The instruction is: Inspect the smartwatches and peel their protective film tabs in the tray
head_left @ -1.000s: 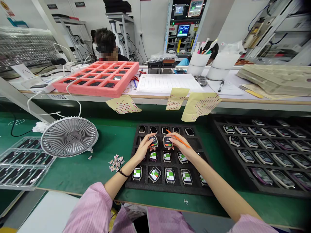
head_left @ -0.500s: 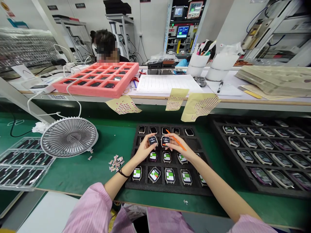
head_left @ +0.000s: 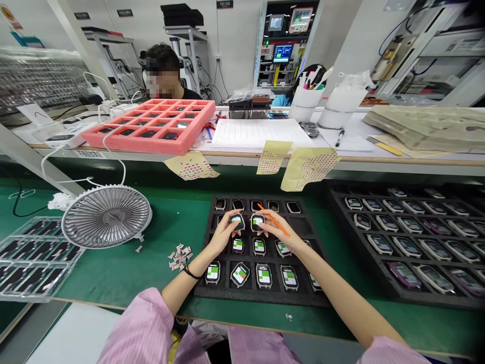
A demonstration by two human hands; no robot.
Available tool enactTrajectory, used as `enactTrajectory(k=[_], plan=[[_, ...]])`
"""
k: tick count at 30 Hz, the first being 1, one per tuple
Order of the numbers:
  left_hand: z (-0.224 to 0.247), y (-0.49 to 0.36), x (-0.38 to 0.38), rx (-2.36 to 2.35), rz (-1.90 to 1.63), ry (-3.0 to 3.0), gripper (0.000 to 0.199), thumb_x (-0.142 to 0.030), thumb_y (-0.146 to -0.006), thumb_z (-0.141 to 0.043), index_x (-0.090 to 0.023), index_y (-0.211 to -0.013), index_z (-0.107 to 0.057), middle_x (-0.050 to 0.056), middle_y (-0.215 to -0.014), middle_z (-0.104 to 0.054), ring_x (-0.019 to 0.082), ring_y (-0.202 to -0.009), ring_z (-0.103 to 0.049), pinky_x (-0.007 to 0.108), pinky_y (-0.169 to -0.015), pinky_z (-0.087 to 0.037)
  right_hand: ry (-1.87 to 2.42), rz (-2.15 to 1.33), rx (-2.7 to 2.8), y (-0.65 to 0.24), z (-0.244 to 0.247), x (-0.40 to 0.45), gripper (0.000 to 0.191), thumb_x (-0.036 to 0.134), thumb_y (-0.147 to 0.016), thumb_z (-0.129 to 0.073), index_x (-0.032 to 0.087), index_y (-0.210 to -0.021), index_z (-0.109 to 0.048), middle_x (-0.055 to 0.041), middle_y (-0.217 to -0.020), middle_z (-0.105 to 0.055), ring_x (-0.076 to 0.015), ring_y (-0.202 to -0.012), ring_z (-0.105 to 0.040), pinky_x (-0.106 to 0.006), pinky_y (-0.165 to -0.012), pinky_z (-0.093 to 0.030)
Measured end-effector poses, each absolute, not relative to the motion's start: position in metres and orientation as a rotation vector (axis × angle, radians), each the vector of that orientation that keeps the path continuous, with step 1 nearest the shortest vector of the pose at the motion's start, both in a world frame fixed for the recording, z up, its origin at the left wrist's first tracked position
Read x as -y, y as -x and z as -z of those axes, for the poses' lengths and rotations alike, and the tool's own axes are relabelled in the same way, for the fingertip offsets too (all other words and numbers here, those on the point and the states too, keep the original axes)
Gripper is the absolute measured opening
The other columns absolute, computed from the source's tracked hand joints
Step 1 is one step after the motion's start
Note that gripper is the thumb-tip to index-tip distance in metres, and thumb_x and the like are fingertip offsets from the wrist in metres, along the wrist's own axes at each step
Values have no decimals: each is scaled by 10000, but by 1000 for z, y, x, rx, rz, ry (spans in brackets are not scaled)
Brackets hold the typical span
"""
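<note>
A black foam tray (head_left: 261, 298) holds rows of smartwatches in its compartments, many with lit green-and-white screens. Above its second row, my left hand (head_left: 223, 231) is closed on one smartwatch (head_left: 237, 222). Beside it, a second smartwatch (head_left: 257, 222) sits in the fingers of my right hand (head_left: 278, 230). That hand also carries an orange stick-like tool (head_left: 278, 223), which slants across the fingers with its thin tip pointing up and left. Both watch faces are turned toward me, a small gap apart, and both screens are lit.
Right of me lies another black foam tray (head_left: 379, 273) full of watches. A round fan (head_left: 109, 215), small loose pieces (head_left: 180, 257) and a clear plastic tray (head_left: 38, 253) are on the left. The shelf bears a pink foam tray (head_left: 185, 144); a person (head_left: 166, 71) is behind it.
Both held watches' screens have switched from dark pages with text to green-and-white ones. My hands stay nearly in place. The person across has raised their head.
</note>
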State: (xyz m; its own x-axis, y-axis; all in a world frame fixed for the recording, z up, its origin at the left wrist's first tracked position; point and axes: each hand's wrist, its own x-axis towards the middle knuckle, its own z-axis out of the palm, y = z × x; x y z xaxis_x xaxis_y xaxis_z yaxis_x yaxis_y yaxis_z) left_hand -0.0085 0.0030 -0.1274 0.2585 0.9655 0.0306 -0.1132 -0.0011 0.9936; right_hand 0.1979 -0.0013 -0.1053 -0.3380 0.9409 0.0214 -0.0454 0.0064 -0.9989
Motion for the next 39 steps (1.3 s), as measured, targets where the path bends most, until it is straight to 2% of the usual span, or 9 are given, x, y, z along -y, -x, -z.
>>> enactTrajectory(k=[5,12,16,22,27,29,32,35,39], plan=[[125,8,-2,-940,-1083,-1220,467,-428,-816,-563,-160,-1198,-534,9,-747,-571,125,-602,-541,226,-515,-358,1033,-1425,1406,-199,108,-1,285,362,-751,-709,236,-969,-573,-40,-954,-648,-145,-616,-620,-266,-505,-420],[123,8,-2,-980,-1073,-1254,403,-473,-845,-521,-177,-1101,-614,6,-715,-568,122,-548,-532,227,-480,-344,1054,-1376,1378,-199,112,-2,197,411,-827,-628,234,-914,-626,-3,-714,-598,-152,-541,-584,-286,-498,-427],[122,9,-1,-1005,-1077,-1309,367,-455,-850,-536,-180,-1077,-624,10,-750,-579,115,-557,-530,221,-486,-370,1072,-1356,1393,-199,112,-2,193,400,-819,-643,230,-908,-622,-4,-742,-606,-138,-528,-573,-283,-505,-439],[129,9,-3,-904,-1073,-1331,485,-413,-834,-594,-185,-1253,-506,38,-886,-586,113,-643,-541,209,-517,-387,1002,-1407,1442,-200,113,-3,286,357,-782,-685,227,-1011,-573,-42,-933,-645,-155,-641,-644,-254,-503,-438],[136,7,-3,-858,-1120,-1361,545,-348,-782,-675,-191,-1266,-479,71,-1070,-573,158,-870,-562,268,-747,-486,958,-1440,1468,-201,118,-4,387,289,-729,-738,239,-1064,-550,-42,-973,-643,-171,-727,-667,-253,-546,-472],[136,7,-3,-869,-1133,-1367,543,-342,-768,-691,-193,-1250,-490,73,-1094,-569,169,-905,-559,281,-777,-490,959,-1437,1470,-201,118,-4,399,279,-720,-746,239,-1065,-551,-44,-990,-643,-169,-731,-668,-259,-564,-482],[135,8,-4,-886,-1119,-1346,525,-379,-784,-667,-182,-1240,-499,53,-984,-583,137,-771,-556,254,-675,-482,962,-1434,1450,-200,116,-3,361,300,-735,-732,235,-1049,-565,-46,-994,-644,-165,-704,-665,-253,-537,-462],[132,9,-5,-932,-1103,-1288,485,-444,-817,-607,-168,-1207,-529,24,-847,-575,108,-629,-528,208,-516,-400,984,-1409,1399,-200,115,-4,281,346,-776,-689,225,-1012,-594,-33,-898,-650,-156,-637,-651,-247,-499,-428],[127,10,-5,-973,-1070,-1231,409,-488,-821,-574,-172,-1080,-606,1,-737,-554,96,-544,-502,195,-453,-353,1073,-1374,1328,-200,115,-5,231,392,-778,-677,219,-919,-620,-18,-798,-649,-131,-536,-593,-252,-472,-417]])
